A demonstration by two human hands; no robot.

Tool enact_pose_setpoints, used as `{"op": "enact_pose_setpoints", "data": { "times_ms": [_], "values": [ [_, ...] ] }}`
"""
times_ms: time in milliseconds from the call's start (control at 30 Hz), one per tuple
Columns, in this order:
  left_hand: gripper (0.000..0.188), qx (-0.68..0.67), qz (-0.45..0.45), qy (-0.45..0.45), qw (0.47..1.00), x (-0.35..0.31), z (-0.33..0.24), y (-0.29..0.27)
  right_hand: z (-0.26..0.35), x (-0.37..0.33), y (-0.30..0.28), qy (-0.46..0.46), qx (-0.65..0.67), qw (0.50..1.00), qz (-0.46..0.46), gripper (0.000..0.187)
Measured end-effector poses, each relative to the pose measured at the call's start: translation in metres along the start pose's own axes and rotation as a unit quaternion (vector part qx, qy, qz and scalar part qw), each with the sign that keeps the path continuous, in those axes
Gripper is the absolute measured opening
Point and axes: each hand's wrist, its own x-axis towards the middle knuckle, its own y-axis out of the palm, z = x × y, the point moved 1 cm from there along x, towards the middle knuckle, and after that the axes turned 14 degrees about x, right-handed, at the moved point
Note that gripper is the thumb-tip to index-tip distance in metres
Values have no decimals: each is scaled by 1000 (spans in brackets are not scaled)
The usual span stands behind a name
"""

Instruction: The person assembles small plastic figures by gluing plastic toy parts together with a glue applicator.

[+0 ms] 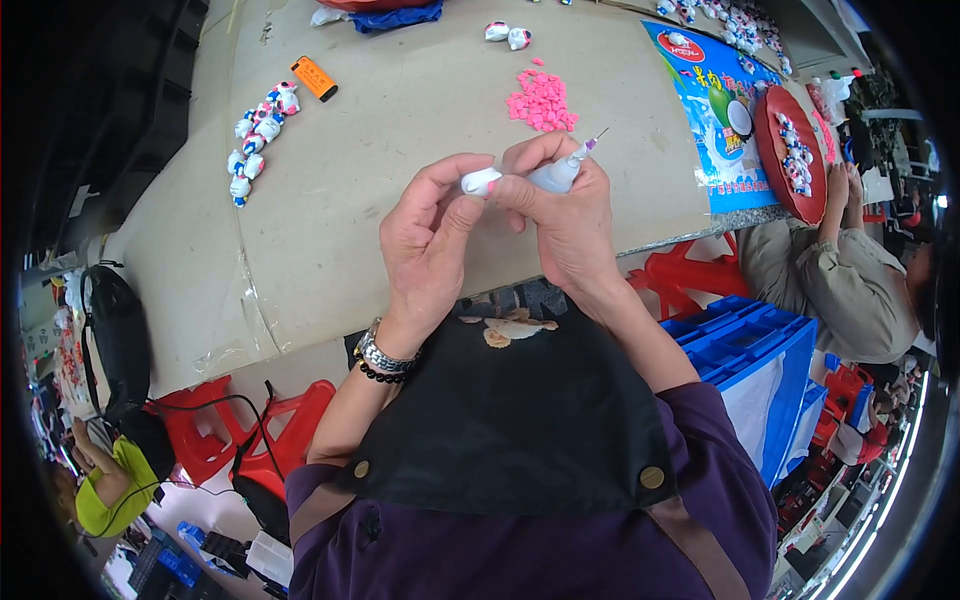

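Between thumb and fingertips, my left hand (428, 222) grips a small white figurine (481, 182) with a pink spot on its side. My right hand (570, 215) curls round a translucent squeeze bottle (556, 175) whose purple-based needle tip points up and right. The right thumb and forefinger also meet the figurine at the pink spot. Just beyond my hands lies a loose pile of small pink pieces (541, 101). Two white figurines (507, 36) with pink and dark marks rest farther back.
A row of white, blue and pink figurines (262, 127) lies at left beside an orange box (314, 78). At right are a blue printed sheet (700, 110) and a red tray (775, 165) of figurines. A co-worker (850, 270) sits there, near blue crates (750, 350) and red stools (685, 275).
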Motion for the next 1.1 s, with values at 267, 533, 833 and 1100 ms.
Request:
{"op": "enact_pose_setpoints", "data": {
  "times_ms": [267, 533, 833, 1100],
  "values": [
    [29, -117, 20, -93, 989, 2, -5, 1, 1, 8, -1, -75, -104, 992, 10, 28],
    [18, 150, -20, -90, 984, 19, -1, -42, 42, 73, -9, -25, -271, 962, 10, 15],
    [21, 687, -113, 131, 706, 48, -3, -116, 45, 175, -18, -170, -680, 708, 80, 36],
    [29, 518, -165, 69, 837, 43, -14, -73, 46, 163, -27, -186, -675, 700, 141, 32]
  ]
}}
